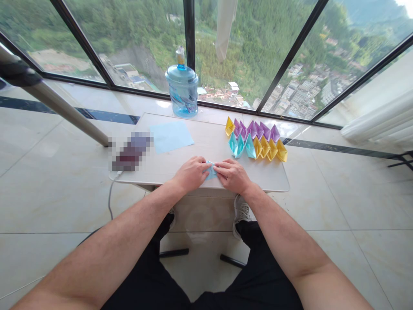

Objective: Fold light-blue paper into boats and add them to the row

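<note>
A small folded piece of light blue paper (211,173) lies near the front edge of the white table (180,165), between my two hands. My left hand (192,172) grips its left side, fingers bent and pressed onto it. On the opposite side my right hand (232,174) pinches the paper with thumb and fingers together. Parts of the folds are covered by my fingertips. Behind my left hand rests a flat light blue sheet (172,136). Folded paper boats in yellow (264,147), purple (251,129) and turquoise (250,147) stand in two rows beyond my right hand.
A blurred-out object (132,151) with a cable (109,200) sits at the table's left end. Behind the table, a large blue water bottle (182,92) stands by the windows. A slanted pole (71,105) rises at the left, and a white curtain (380,105) hangs at the right.
</note>
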Available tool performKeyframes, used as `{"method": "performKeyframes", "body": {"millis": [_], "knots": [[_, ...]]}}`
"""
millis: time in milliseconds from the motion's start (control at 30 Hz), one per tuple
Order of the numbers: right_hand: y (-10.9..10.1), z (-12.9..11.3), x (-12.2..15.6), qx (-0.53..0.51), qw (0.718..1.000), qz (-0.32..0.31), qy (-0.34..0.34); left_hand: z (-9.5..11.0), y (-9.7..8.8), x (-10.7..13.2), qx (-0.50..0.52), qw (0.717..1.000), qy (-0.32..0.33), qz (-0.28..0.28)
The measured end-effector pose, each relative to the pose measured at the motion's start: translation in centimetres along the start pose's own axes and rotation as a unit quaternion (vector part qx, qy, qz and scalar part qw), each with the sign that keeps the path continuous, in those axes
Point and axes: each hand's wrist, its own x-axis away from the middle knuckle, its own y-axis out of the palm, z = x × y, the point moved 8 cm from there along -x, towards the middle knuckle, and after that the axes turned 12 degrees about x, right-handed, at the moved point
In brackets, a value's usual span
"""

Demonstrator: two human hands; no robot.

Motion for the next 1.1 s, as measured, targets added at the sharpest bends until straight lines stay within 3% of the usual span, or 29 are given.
{"method": "performKeyframes", "body": {"millis": [800,1100], "knots": [[-0.07,-0.24,-0.14,0.020,1.000,-0.004,-0.012,0.26,-0.09,-0.07,-0.016,1.000,0.004,0.000],[-0.22,-0.11,-0.16,0.001,1.000,0.006,-0.012,0.93,0.24,0.08,-0.081,0.996,0.036,-0.005]]}}
